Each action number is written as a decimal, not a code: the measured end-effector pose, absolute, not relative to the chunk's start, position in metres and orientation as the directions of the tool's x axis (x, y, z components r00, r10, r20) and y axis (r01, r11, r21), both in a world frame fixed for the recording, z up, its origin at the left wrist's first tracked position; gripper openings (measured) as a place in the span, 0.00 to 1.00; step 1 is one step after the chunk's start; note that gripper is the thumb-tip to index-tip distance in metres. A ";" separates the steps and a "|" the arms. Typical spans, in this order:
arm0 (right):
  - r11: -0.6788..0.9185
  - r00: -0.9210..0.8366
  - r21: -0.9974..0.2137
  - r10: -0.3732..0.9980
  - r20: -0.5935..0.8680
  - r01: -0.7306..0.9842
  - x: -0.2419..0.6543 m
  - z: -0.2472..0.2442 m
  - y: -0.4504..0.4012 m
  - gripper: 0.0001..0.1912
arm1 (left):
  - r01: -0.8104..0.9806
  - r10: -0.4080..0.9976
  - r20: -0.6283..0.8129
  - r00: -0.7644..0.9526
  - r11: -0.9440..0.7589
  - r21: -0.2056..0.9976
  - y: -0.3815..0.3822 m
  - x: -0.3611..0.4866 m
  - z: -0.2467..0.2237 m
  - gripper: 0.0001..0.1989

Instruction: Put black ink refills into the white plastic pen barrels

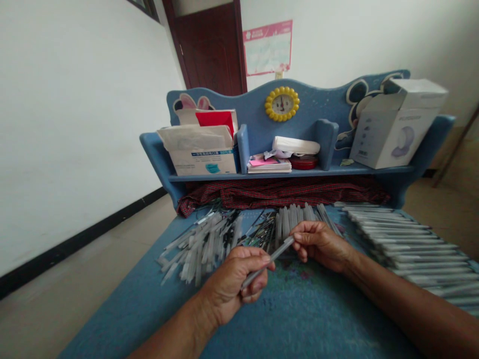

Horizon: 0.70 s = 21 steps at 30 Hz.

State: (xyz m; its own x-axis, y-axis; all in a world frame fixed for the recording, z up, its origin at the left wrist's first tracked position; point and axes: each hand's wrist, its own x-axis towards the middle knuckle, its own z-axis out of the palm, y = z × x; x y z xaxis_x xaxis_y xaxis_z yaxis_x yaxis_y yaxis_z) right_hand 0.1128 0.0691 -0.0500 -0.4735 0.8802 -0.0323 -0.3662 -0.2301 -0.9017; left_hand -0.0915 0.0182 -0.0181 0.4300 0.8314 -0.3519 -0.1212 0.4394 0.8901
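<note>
A pale translucent pen (280, 249) slants up to the right between my two hands. My left hand (237, 279) is closed around its lower part, with the thumb on top. At its upper end, near the clip, my right hand (318, 244) pinches it between thumb and fingertips. Beyond my left hand lies a loose heap of translucent pen barrels (202, 247). Thin dark pen refills (262, 229) are spread in the middle. Close behind my right hand is a row of pale translucent pen parts (292, 217), partly hidden by the fingers.
Many pens (407, 244) lie stacked side by side on the right of the blue desk (299, 319). Folded checked cloth (262, 194) lies under the shelf (299, 173). The shelf holds a mask box (209, 162), booklets (267, 168) and a white carton (396, 129).
</note>
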 end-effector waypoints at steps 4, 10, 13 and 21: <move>-0.232 -0.486 -0.894 0.874 -0.018 -0.384 0.112 -0.052 0.067 0.08 | -0.118 0.826 -0.367 0.428 0.453 0.884 0.017 -0.090 -0.017 0.06; -0.191 -0.464 -0.865 0.884 0.054 -0.465 0.107 -0.045 0.066 0.08 | -0.170 0.832 -0.304 0.464 0.420 0.892 0.019 -0.094 -0.012 0.06; -0.161 -0.448 -0.843 0.888 0.103 -0.513 0.104 -0.040 0.065 0.10 | -0.186 0.825 -0.282 0.490 0.415 0.891 0.022 -0.100 -0.011 0.06; -0.234 -0.493 -0.776 0.863 0.112 -0.586 0.101 -0.043 0.065 0.18 | -0.228 0.791 -0.248 0.560 0.435 0.871 0.027 -0.105 -0.010 0.07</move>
State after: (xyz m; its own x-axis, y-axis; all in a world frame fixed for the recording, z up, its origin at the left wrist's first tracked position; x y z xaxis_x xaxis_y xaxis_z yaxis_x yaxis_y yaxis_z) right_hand 0.1007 0.0653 -0.0433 -0.4934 0.8625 0.1121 -0.5860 -0.2344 -0.7757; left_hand -0.1050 0.0273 -0.0105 0.5597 0.7906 -0.2484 -0.2284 0.4353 0.8709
